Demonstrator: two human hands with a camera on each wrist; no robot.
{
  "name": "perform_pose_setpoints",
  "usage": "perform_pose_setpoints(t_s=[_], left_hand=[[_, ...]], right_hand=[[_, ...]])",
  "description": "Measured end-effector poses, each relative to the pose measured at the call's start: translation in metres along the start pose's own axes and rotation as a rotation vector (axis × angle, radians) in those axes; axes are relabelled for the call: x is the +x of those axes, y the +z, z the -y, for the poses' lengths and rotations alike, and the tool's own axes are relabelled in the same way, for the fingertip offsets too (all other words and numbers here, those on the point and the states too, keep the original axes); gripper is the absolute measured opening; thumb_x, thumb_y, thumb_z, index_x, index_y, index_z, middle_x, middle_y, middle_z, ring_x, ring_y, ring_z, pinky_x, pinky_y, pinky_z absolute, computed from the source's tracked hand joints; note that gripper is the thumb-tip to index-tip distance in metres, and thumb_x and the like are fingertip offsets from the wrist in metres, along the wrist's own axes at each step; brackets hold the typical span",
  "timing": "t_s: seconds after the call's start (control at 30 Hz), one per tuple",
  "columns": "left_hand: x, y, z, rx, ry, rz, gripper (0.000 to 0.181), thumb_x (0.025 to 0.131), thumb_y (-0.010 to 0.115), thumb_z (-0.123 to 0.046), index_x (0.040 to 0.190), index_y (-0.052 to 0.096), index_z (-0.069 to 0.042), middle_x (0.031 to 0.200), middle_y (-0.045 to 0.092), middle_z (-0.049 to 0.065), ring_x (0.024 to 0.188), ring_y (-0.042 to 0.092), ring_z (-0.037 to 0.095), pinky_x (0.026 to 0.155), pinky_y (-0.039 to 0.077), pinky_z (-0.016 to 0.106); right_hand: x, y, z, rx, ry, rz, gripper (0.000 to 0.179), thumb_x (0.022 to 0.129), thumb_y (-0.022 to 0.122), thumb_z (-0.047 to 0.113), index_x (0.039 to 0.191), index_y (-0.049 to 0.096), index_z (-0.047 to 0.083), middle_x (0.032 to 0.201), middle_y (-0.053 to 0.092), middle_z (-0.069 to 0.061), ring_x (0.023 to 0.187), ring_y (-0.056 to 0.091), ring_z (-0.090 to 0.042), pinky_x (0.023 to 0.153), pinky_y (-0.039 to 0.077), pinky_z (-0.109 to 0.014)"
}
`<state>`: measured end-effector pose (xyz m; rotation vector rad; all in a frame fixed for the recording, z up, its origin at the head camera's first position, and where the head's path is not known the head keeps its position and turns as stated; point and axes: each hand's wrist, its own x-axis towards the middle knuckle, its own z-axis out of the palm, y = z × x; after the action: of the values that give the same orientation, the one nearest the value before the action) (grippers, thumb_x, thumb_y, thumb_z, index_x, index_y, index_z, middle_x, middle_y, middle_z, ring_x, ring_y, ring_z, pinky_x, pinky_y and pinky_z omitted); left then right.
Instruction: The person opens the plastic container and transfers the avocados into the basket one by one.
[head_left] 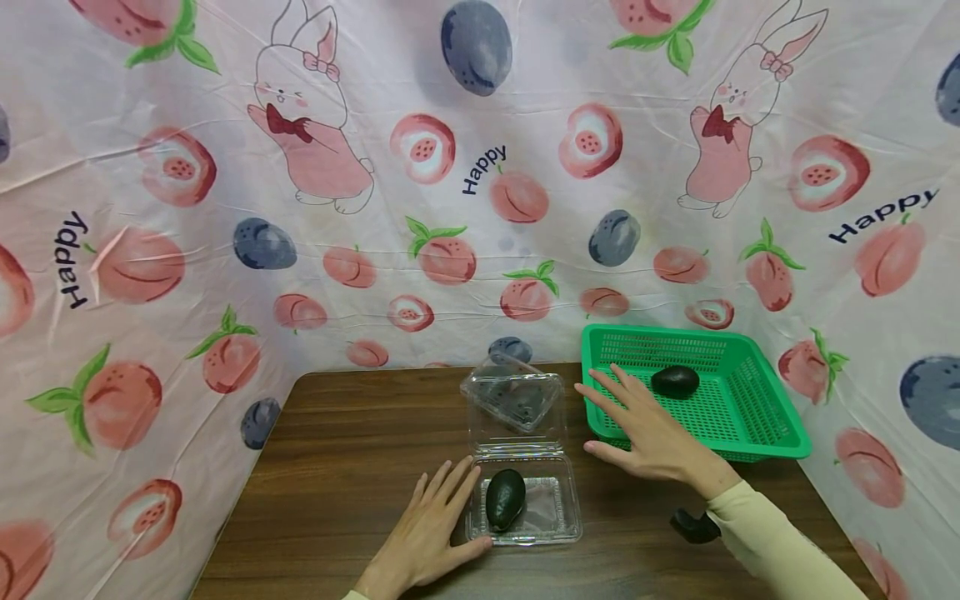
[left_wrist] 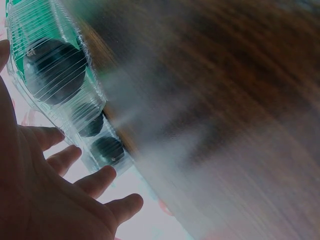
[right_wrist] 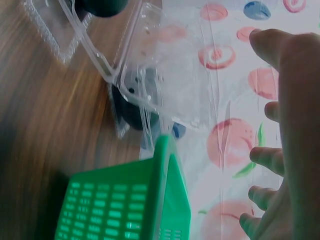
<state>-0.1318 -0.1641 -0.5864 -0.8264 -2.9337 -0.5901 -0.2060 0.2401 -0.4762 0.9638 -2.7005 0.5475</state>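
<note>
A dark green avocado point(head_left: 505, 500) lies in the near tray of a hinged clear plastic container point(head_left: 551, 537), whose lid stands raised behind it. My left hand point(head_left: 429, 527) is at the container's left side with straight, spread fingers and nothing held; whether the fingertips touch the wall I cannot tell. Over the left rim of a green plastic basket point(head_left: 787, 437), my right hand point(head_left: 648, 429) hovers with spread fingers, holding nothing. Another avocado point(head_left: 675, 382) lies inside that basket. In the left wrist view, an avocado point(left_wrist: 55, 70) shows through the clear wall beside my left palm.
A second clear container point(head_left: 517, 396) stands behind the raised lid, with dark avocados point(left_wrist: 107, 150) visible through it. Beneath everything is a brown wood-grain table point(head_left: 337, 450). A fruit-and-rabbit patterned cloth point(head_left: 450, 317) hangs around its back and sides. A black object point(head_left: 693, 527) shows at my right wrist.
</note>
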Motion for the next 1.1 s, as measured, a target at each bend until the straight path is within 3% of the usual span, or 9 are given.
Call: perform_pose_setpoints(t_s=[0.47,0.7,0.9,1.1], left_hand=[[0.001,-0.001,0.001,-0.012,-0.021,0.029,0.105,0.102,0.059,-0.083,0.181,0.030,-0.019,0.189,0.030,0.006,0.170,0.035,0.049,0.130,0.033,0.082],[0.001,-0.001,0.001,-0.008,-0.022,0.033,0.105,0.102,0.059,-0.083,0.180,0.031,-0.018,0.189,0.030,0.008,0.170,0.036,0.050,0.129,0.033,0.083],[0.000,-0.002,-0.001,0.001,-0.010,0.013,0.105,0.103,0.059,-0.083,0.179,0.033,-0.017,0.187,0.033,0.010,0.168,0.038,0.052,0.127,0.036,0.084],[-0.001,-0.002,-0.001,0.002,0.001,-0.002,0.104,0.103,0.060,-0.081,0.179,0.035,-0.014,0.187,0.034,0.011,0.166,0.040,0.053,0.125,0.037,0.085]], right_hand=[[0.011,0.016,0.023,-0.008,-0.130,0.056,0.082,0.106,0.074,0.054,0.176,0.043,0.025,0.182,0.041,-0.016,0.169,0.031,-0.055,0.128,0.037,-0.081],[0.015,0.022,0.033,0.021,-0.157,0.102,0.083,0.106,0.074,0.056,0.176,0.042,0.025,0.186,0.036,-0.011,0.171,0.030,-0.054,0.130,0.034,-0.081],[0.018,0.029,0.041,0.049,-0.167,0.147,0.085,0.106,0.072,0.059,0.178,0.039,0.027,0.187,0.033,-0.009,0.172,0.027,-0.053,0.130,0.033,-0.082],[0.020,0.038,0.045,0.040,-0.219,0.150,0.082,0.108,0.069,0.060,0.176,0.042,0.025,0.186,0.037,-0.011,0.170,0.032,-0.053,0.126,0.039,-0.082]])
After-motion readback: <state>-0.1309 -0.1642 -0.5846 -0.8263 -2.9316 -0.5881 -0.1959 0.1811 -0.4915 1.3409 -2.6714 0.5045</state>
